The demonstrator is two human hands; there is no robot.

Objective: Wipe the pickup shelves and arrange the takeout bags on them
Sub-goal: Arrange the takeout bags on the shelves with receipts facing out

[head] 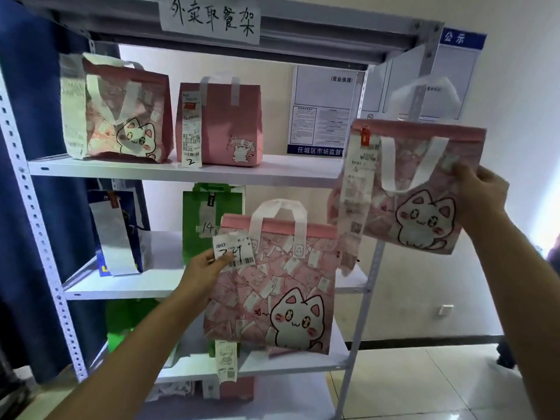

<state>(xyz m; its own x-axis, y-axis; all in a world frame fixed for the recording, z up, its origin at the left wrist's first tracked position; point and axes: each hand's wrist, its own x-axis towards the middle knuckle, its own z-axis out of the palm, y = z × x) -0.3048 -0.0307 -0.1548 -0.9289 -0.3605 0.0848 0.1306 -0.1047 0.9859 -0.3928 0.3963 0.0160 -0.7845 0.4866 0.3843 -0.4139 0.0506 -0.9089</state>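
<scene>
Shelf rack [51, 286], white metal. Upper shelf [188, 172]: two pink bags, one cat-printed [121, 116], one plain with a long receipt [224, 125]. Middle shelf [91, 286]: blue bag [116, 234], green bag [212, 207] marked 14. Left hand [203, 271] grips a pink cat bag [272, 286] by its tagged edge, before the middle shelf. Right hand [478, 192] pinches a second cat bag [415, 189], held beside the upper shelf's right end. Contents of all bags hidden.

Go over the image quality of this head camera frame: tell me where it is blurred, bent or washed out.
Head view: wide-angle bending bows the shelf posts outward at the edges; the receipt on the right hand's bag is smeared and unreadable, while the label by the left hand stays sharp; bright light washes out the right wall; the floor tiles shine with glare.
</scene>
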